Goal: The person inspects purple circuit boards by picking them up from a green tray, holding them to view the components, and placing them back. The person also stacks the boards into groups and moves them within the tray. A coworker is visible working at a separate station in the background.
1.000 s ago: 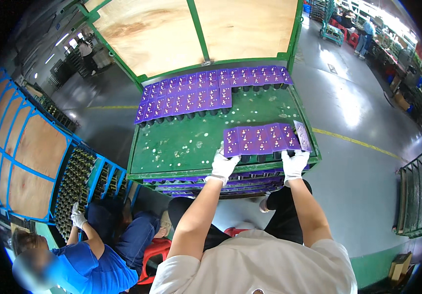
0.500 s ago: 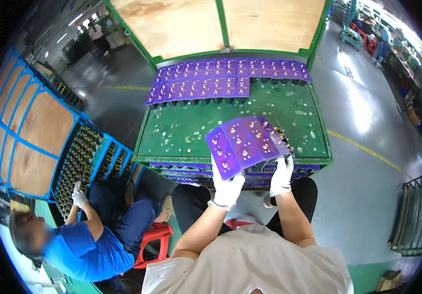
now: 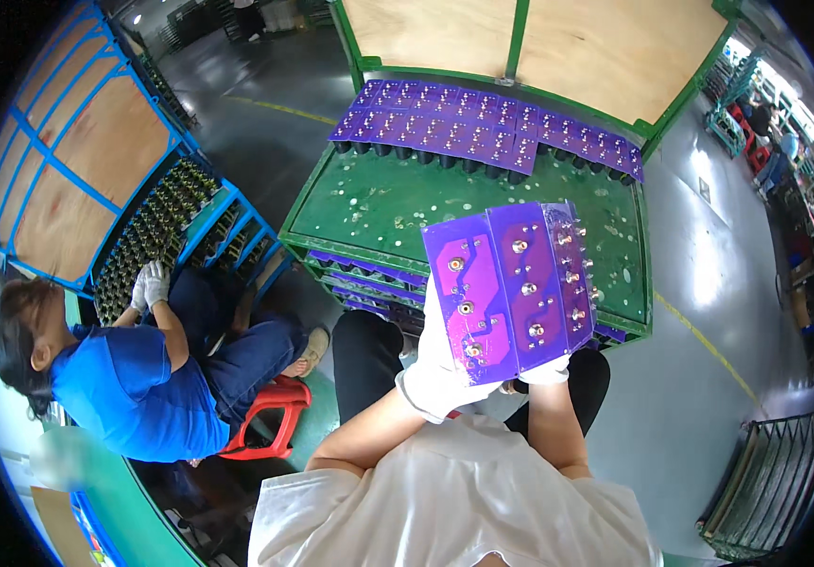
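Close in front of me I hold a purple circuit board panel, tilted up, with shiny solder points and lighter purple traces. It shows three strips side by side, the right one angled away. My left hand, in a white glove, grips its lower left side, with the fingers partly hidden behind it. At the lower right edge is my right hand, also gloved and closed on the panel; most of it is out of sight behind the board. Whatever sits on the panel's underside is hidden.
A green cart stands ahead with rows of purple boards along its far side, on dark cylindrical parts. More boards fill its lower shelves. To the left, a co-worker in a blue shirt sits by a blue rack. Metal frames stand at right.
The panel has come up and nearer to me, turning its soldered face more toward me. Both my hands rose with it. My view has shifted, and the cart now appears farther right.
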A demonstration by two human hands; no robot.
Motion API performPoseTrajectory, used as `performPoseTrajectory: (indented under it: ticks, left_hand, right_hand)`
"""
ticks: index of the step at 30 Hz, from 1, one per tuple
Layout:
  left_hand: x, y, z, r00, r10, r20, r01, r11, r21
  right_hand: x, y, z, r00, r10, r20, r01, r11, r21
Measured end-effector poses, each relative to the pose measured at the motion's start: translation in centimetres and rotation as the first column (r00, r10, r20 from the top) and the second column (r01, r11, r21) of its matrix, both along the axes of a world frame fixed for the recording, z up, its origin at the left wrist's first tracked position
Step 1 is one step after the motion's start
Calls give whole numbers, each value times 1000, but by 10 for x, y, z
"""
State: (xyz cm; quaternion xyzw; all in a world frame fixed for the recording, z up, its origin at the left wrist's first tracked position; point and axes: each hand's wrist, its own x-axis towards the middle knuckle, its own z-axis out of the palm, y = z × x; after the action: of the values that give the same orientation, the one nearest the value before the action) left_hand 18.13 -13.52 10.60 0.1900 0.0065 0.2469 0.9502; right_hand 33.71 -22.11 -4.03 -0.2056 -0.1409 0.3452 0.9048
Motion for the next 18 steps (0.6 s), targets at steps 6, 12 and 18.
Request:
performPoseTrajectory:
  ticks: [6,12,18]
  left_hand:
    - [-2,1,-12,974,191,121,-226,855,468]
    - [-16,-9,12,988,84,-126,-56,977,206]
    - [-20,-8,5,981,89,-170,-46,969,242]
  right_hand:
    - [-12,-4,-2,999,48,10,-48,999,8]
    - [-13,-6,-20,998,35,55,-39,997,63]
    - [-19,-6,-8,991,11,135,-20,998,66]
